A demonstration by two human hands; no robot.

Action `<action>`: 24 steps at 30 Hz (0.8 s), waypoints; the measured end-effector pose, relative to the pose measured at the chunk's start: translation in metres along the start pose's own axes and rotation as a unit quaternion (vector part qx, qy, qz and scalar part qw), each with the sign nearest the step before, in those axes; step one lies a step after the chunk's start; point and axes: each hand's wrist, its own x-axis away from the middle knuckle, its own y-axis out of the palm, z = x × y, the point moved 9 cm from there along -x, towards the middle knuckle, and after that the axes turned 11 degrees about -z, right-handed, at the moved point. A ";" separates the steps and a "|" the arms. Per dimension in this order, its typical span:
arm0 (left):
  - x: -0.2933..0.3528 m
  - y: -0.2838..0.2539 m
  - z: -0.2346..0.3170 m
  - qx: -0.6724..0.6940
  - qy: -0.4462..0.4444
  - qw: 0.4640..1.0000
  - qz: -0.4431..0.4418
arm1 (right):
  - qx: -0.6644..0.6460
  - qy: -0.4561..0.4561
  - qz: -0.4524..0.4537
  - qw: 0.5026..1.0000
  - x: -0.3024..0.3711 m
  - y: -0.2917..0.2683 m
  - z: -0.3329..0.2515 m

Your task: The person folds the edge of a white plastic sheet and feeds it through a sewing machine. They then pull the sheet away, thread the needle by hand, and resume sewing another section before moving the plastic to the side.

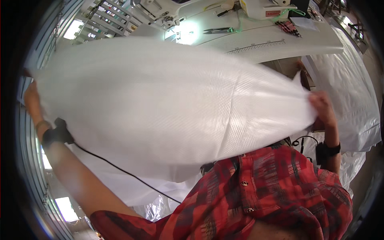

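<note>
One pale worktop [256, 34] stands beyond white sheeting [172, 108], apparently near shutters [30, 148].

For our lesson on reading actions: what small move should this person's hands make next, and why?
Probably lower the white sheet toward the worktable: the left hand and right hand hold it spread between them at opposite ends, and in this view it hides part of the table's near edge.
</note>
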 end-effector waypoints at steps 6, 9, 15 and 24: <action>0.047 0.171 0.141 0.074 -0.083 0.994 0.006 | 0.224 0.033 -0.071 0.971 -0.019 0.053 0.019; 0.068 0.173 0.233 0.007 0.038 0.989 0.141 | 0.313 -0.081 -0.105 0.941 -0.013 0.077 0.004; 0.155 0.245 0.406 0.110 0.077 0.939 -0.317 | 0.321 -0.155 -0.122 0.926 0.005 0.081 0.010; 0.226 0.310 0.421 0.301 0.024 0.900 -0.315 | 0.201 0.148 -0.142 0.958 0.031 0.055 0.075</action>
